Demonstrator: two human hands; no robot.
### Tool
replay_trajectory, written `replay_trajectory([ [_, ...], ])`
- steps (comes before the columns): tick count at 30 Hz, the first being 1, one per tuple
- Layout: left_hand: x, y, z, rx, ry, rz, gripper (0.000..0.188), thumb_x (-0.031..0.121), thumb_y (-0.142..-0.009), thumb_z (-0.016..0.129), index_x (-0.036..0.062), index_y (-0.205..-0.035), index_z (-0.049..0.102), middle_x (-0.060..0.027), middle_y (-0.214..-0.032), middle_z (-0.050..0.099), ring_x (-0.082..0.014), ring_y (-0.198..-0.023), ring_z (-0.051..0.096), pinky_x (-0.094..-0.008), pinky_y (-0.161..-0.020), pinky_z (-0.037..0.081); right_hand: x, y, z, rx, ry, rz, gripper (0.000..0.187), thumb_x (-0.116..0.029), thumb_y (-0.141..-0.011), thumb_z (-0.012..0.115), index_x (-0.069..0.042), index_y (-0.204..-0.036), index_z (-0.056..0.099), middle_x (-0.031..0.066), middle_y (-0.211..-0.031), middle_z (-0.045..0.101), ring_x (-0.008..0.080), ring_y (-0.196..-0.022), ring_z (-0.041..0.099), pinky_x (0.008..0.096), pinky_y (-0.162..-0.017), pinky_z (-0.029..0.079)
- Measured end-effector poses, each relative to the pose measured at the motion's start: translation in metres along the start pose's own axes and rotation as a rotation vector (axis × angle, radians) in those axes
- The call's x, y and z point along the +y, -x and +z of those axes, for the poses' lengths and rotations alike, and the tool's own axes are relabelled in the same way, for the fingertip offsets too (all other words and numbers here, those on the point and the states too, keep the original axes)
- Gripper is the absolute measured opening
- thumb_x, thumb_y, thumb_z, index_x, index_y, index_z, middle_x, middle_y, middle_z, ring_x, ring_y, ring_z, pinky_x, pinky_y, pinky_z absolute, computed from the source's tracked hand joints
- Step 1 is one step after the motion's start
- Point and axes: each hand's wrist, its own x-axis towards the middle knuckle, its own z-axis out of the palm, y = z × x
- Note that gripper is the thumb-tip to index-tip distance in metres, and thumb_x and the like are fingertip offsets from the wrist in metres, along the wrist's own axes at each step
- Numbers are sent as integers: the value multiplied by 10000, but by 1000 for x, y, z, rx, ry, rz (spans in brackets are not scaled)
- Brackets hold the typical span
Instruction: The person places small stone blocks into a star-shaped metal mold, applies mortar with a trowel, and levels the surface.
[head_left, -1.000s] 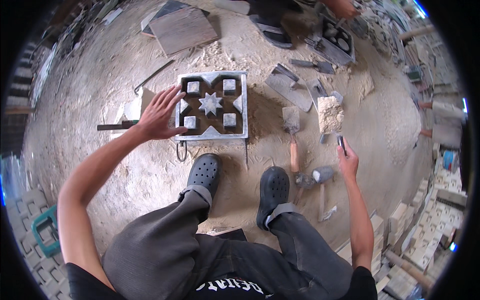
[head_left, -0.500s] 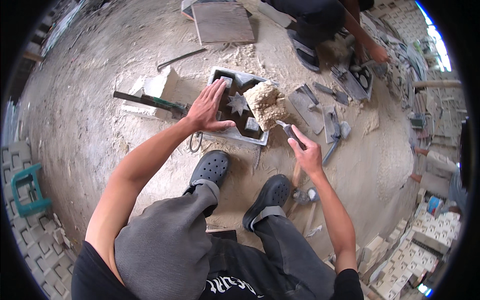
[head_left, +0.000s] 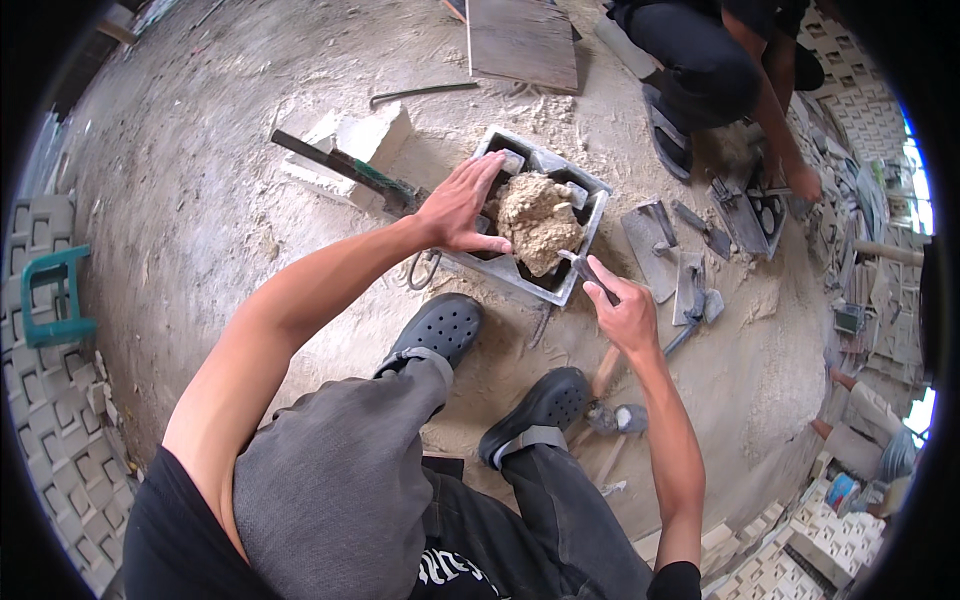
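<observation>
A grey box-shaped mould (head_left: 592, 232) with raised blocks inside lies on the ground in front of my feet. A crumbly heap of damp sandy mortar (head_left: 540, 222) sits over its middle and hides the star-shaped piece there. My left hand (head_left: 462, 210) rests at the mould's left side, thumb and fingers stretched out, holding nothing. My right hand (head_left: 628, 312) grips a trowel (head_left: 592, 277) by its dark handle at the mould's near right corner. The trowel's blade is hidden by the mortar. A long metal bar (head_left: 345, 172) with a green part extends left from beside my left hand.
A pale block (head_left: 375, 135) and a bent rod (head_left: 425, 92) lie beyond. Right of the mould are hand floats (head_left: 650, 245) and a hammer (head_left: 615, 415). A co-worker (head_left: 700, 70) crouches at the far right. A wooden board (head_left: 522, 45) lies at the back; a teal stool (head_left: 55, 295) stands left.
The mortar clump has moved left from the mould's right edge to over its middle, with my right hand and trowel following. My left hand stays at the mould's left side. The whole view has shifted.
</observation>
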Motion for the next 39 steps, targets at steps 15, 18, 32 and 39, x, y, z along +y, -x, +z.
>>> replay_trajectory([
  [15,4,1,-4,-49,-83,-27,1281,847,-737,531,-117,-1485,140,-291,-1530,267,-388,-1459,223,-453,-1224,137,-6,-14,-9,-40,103,-16,382,-210,-870,714,-179,-1249,674,163,-772,662,346,-687,639,408,-617,488],
  [18,9,-3,-6,-79,-114,-39,1279,860,-740,507,-111,-1489,141,-287,-1537,257,-385,-1462,217,-448,-1225,135,-6,-11,-14,-6,195,-64,385,-221,-857,721,-230,-1240,680,122,-740,641,341,-657,624,425,-593,481],
  [32,-21,-98,-1,-42,275,-299,852,727,-938,299,77,-1487,352,-229,-1442,471,-372,-1296,495,-509,-1094,396,-7,-7,-29,114,389,-140,392,-212,-838,737,-264,-1224,694,64,-719,619,292,-625,613,412,-559,477],
  [39,8,-186,22,-447,85,-120,381,460,-866,664,128,-1031,749,-120,-989,728,-297,-922,698,-408,-800,554,-11,2,-18,80,352,-103,369,-250,-839,730,-261,-1207,703,53,-672,593,289,-607,614,421,-547,484],
])
